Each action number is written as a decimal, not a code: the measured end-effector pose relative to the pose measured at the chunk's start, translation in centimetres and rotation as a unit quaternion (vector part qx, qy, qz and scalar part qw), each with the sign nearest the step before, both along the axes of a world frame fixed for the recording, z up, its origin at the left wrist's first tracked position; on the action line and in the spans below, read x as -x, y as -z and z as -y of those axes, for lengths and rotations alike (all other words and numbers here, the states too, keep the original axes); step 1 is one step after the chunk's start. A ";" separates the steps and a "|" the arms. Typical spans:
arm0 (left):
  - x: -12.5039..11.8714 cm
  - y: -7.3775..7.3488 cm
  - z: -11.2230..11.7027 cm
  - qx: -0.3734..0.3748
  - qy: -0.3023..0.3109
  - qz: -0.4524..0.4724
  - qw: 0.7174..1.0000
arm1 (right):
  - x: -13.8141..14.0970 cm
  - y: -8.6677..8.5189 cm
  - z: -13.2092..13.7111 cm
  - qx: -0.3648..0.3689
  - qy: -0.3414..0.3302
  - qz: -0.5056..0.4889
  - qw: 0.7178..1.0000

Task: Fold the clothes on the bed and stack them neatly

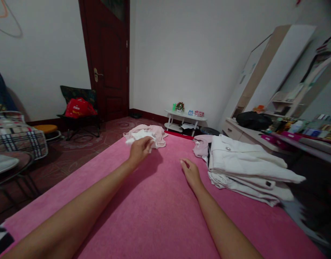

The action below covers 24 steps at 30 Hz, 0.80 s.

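Note:
At the far left part of a pink-covered bed [160,201], my left hand [140,148] has its fingers closed on a crumpled white cloth [138,136]. Under and behind that cloth lies a rumpled pale pink garment [161,136]. My right hand [191,172] hovers over or rests on the pink cover, fingers loosely apart and nothing in them. To its right sits a stack of folded white garments [243,158], the top one with a metal button. A light pink garment [201,145] lies at the far side of the stack.
Beyond the bed stands a low white table [185,116] with a small potted plant. A red bag [80,108] rests on a folding chair by the dark red door [108,61]. On the right, a dresser [235,129] carries a black bag [253,120] and several bottles.

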<state>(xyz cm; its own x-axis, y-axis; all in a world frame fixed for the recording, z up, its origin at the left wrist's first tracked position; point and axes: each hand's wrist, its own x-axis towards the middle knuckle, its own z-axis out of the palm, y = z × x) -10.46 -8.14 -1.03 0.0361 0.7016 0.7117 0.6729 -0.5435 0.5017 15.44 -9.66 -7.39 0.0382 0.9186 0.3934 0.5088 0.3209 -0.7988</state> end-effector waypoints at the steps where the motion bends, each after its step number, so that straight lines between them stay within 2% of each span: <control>1: -1.9 -0.5 1.6 0.002 0.067 -0.023 0.997 | 0.1 -0.3 0.1 0.017 -0.009 -0.056 0.998; 3: -5.6 -0.8 5.1 0.028 0.206 -0.093 0.974 | 0.4 -0.9 0.5 0.065 -0.039 -0.143 0.987; 6: -9.6 0.1 9.8 0.044 0.369 -0.231 0.899 | 1.0 -1.5 1.3 0.125 -0.097 -0.167 0.973; 8: -10.9 0.7 11.7 0.039 0.415 -0.287 0.862 | 1.3 -1.6 1.7 0.146 -0.132 -0.137 0.971; 10: -11.0 0.8 12.2 0.049 0.430 -0.279 0.857 | 1.1 -1.5 1.7 0.147 -0.143 -0.103 0.973; 11: -10.8 0.7 11.9 0.058 0.419 -0.256 0.869 | 0.9 -1.4 1.5 0.136 -0.132 -0.093 0.977; 13: -9.7 0.0 10.4 0.067 0.356 -0.195 0.911 | 0.1 -1.4 1.0 0.087 -0.081 -0.090 0.989; 15: -8.2 -0.7 8.1 0.052 0.252 -0.151 0.955 | -1.0 -1.5 0.6 0.035 -0.016 -0.105 0.994; 17: -6.3 -0.6 5.5 0.041 0.151 -0.135 0.978 | -1.9 -1.8 0.5 0.007 0.039 -0.128 0.991; 19: -4.3 0.3 3.0 0.063 0.068 -0.146 0.985 | -2.4 -2.2 0.6 -0.013 0.080 -0.175 0.981; 21: -2.3 1.8 1.0 0.083 0.010 -0.147 0.986 | -2.2 -2.8 0.8 -0.043 0.106 -0.257 0.960; 24: -0.4 4.1 -0.6 0.109 0.011 -0.141 0.984 | -1.5 -4.0 0.9 -0.069 0.115 -0.401 0.906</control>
